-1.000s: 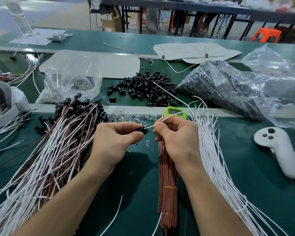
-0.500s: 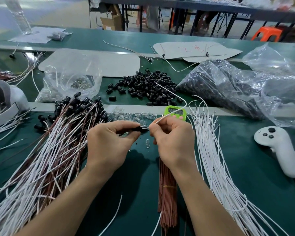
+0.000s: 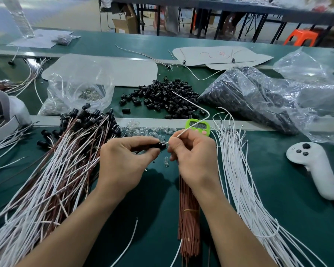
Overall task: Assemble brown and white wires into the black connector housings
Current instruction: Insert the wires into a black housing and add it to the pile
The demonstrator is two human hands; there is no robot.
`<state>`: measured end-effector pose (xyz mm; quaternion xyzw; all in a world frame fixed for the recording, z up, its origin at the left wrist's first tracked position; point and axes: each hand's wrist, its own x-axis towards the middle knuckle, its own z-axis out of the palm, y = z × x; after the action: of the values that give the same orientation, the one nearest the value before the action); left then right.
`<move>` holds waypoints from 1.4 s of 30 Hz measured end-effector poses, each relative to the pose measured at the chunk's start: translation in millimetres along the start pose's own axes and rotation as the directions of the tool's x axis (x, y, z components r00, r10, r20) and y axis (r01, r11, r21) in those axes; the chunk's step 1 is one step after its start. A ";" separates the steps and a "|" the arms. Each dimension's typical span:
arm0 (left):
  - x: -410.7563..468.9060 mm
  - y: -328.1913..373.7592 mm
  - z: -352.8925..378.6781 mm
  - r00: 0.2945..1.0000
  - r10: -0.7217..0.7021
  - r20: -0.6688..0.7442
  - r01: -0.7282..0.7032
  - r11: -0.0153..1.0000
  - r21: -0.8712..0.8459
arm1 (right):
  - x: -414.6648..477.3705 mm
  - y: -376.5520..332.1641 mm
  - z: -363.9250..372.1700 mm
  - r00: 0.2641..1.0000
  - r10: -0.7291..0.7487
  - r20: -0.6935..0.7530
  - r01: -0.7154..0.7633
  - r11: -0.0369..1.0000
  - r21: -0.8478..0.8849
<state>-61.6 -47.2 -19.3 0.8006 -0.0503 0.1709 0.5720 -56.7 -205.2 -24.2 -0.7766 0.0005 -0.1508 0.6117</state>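
Underneath everything, a green table mat point(image 3: 278, 199). Across its left side, a broad heap of finished brown-and-white leads point(image 3: 46, 180), black caps at the far end. At the far right, a clear plastic bag point(image 3: 258, 97) stuffed with black parts. Fanned along the right, loose white wires point(image 3: 239, 180). Between the forearms, a banded bundle of brown wires point(image 3: 188, 218), its far end hidden under the right wrist. Farther back, a loose pile of black housings point(image 3: 162, 95). Near the right edge, a white controller point(image 3: 314, 170). Just beyond the knuckles, a green timer point(image 3: 198, 126) (digits too blurred to read).

At centre, over the mat, the left hand point(image 3: 123, 160), fingers curled, thumb and forefinger pinching one black housing point(image 3: 158, 145). Just beside it, the right hand point(image 3: 193, 157), fingertips closed narrowly on a white wire point(image 3: 191, 102), its metal tip at the mouth of the housing; whether seated inside, impossible to tell. Below the fingertips, on the mat, one small clear bulb point(image 3: 166, 163).

Against a second ago: white wire then nearly straight away from the hand, now bent into a sharp hook over the timer, free end above the housing pile. Both hands slightly further left; grips unchanged.
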 end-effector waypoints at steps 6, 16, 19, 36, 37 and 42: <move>-0.3 -2.1 0.8 0.999 0.041 0.010 -0.041 0.998 -0.050 | 0.3 -1.8 -2.6 0.995 0.068 0.070 -0.075 0.991 0.108; 3.4 -3.0 -0.4 0.998 -0.050 0.024 0.053 0.990 -0.128 | -0.6 -5.1 -5.4 0.992 0.088 0.087 -0.103 0.978 0.180; 4.2 -1.0 -0.7 0.996 -0.054 0.065 0.062 0.989 -0.135 | -0.9 -5.6 -2.7 0.985 0.131 0.113 -0.157 0.951 0.267; 3.9 1.3 3.6 0.950 -0.198 0.242 0.268 0.914 -0.306 | 0.5 -4.7 -4.2 0.998 0.026 0.061 -0.041 0.964 0.262; 3.3 2.2 4.0 0.946 -0.204 0.251 0.278 0.909 -0.310 | 0.4 -4.3 -3.9 0.998 0.028 0.063 -0.043 0.967 0.253; 3.9 -1.2 6.9 0.949 -0.202 0.242 0.271 0.915 -0.299 | 1.5 -0.6 -5.4 0.999 0.048 0.001 -0.047 0.981 0.189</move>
<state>-56.1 -52.8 -21.0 0.7077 -0.0392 0.0053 0.7054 -56.7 -210.4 -22.1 -0.7147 0.0059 -0.1369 0.6859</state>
